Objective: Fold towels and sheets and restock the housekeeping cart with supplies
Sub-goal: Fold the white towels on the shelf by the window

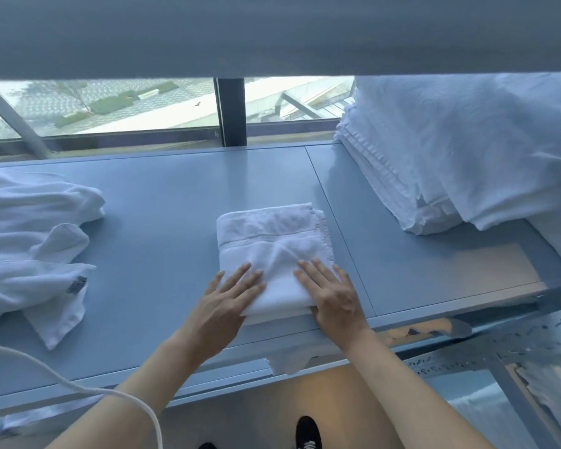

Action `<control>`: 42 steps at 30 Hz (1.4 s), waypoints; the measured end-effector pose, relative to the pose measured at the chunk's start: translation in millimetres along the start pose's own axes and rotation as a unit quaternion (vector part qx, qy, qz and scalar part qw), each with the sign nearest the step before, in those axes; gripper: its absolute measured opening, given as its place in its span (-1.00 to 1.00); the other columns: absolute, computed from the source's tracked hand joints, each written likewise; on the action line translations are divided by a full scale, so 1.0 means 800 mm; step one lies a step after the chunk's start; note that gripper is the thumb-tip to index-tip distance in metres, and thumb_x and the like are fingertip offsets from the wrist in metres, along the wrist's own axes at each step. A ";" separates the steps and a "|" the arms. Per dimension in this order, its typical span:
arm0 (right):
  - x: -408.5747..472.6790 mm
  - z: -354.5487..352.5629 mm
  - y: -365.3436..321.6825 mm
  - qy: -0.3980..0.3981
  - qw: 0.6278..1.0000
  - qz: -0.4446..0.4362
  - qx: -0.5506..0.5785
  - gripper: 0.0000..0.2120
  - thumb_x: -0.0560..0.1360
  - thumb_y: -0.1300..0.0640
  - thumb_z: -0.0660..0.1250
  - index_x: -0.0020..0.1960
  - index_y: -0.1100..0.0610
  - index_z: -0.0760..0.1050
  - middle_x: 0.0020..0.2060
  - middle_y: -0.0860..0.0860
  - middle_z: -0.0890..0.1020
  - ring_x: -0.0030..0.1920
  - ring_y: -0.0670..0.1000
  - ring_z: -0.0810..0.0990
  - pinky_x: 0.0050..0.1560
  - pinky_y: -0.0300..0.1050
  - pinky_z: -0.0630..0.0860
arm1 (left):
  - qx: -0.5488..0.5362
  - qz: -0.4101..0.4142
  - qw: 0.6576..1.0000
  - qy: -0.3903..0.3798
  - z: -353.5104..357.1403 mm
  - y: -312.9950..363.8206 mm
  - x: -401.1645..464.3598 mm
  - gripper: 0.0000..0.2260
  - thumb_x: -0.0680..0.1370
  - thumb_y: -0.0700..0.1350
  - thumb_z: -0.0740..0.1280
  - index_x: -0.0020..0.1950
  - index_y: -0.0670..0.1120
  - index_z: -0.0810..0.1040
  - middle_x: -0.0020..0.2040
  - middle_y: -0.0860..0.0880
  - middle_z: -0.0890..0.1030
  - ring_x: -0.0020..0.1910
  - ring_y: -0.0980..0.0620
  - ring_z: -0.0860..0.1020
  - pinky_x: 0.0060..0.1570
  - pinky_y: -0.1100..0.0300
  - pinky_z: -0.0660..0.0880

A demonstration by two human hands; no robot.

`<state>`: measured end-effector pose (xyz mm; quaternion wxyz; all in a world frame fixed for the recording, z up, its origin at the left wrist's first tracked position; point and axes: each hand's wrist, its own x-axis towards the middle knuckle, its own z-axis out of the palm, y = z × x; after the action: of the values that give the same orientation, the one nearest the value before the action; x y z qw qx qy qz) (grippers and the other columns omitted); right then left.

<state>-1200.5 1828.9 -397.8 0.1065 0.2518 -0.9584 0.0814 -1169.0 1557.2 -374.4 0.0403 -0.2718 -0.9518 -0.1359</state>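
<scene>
A folded white towel (272, 244) lies on the blue-grey shelf top (162, 202), near its front edge. My left hand (222, 303) rests flat on the towel's near left corner, fingers spread. Pressing flat on the near right corner is my right hand (332, 298), its thumb at the towel's front edge. Neither hand grips anything. Part of a white cloth (292, 359) hangs below the shelf's front edge under the towel.
Loose white towels (30, 251) lie heaped at the left of the shelf. A tall stack of folded white linen (450, 157) stands at the right. A window runs behind, an upper shelf overhangs. A white cord (78, 388) crosses the lower left.
</scene>
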 end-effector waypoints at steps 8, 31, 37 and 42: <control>-0.029 0.013 0.033 0.057 0.997 -0.043 0.013 -0.37 0.49 0.43 -0.01 0.43 0.15 0.54 0.44 0.05 0.53 0.46 0.12 0.49 0.37 0.14 0.52 | -0.003 -0.079 0.997 -0.014 0.011 0.003 -0.012 -0.16 0.32 -0.26 0.56 0.58 -0.05 0.38 0.61 0.01 0.29 0.57 -0.07 0.29 0.37 -0.19 0.46; 0.080 0.019 -0.027 -0.117 0.985 0.066 0.104 -0.40 0.68 -0.14 0.08 0.68 -0.02 0.07 0.68 -0.07 -0.01 0.66 -0.01 -0.10 0.63 0.13 -0.14 | -0.026 -0.199 0.979 -0.044 0.042 0.000 0.050 -0.40 0.64 0.33 -0.07 0.66 0.26 -0.08 0.69 0.13 -0.15 0.65 0.09 -0.22 0.59 -0.14 -0.06; 0.086 0.024 0.002 -0.114 0.987 0.042 0.101 -0.39 0.68 -0.16 0.08 0.68 -0.05 0.05 0.67 -0.10 0.01 0.66 -0.04 -0.09 0.63 0.07 -0.16 | -0.120 -0.183 0.976 0.003 0.057 0.008 0.044 -0.32 0.57 0.36 0.01 0.67 0.19 0.03 0.67 0.22 -0.13 0.63 0.17 -0.27 0.58 -0.14 -0.03; 0.088 0.017 0.051 -0.118 0.988 0.040 0.094 -0.39 0.67 -0.16 0.10 0.68 -0.08 0.06 0.67 -0.13 0.01 0.66 -0.05 -0.09 0.63 0.07 -0.14 | -0.132 -0.138 0.981 0.017 0.065 0.020 0.071 -0.35 0.61 0.27 0.05 0.66 0.06 0.17 0.67 0.17 0.01 0.65 0.15 -0.20 0.60 -0.17 0.04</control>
<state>-1283.0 1828.7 -397.6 -0.0345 0.2301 -0.9616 0.1455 -1208.7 1613.2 -411.8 0.0011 -0.1384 -0.9530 -0.2695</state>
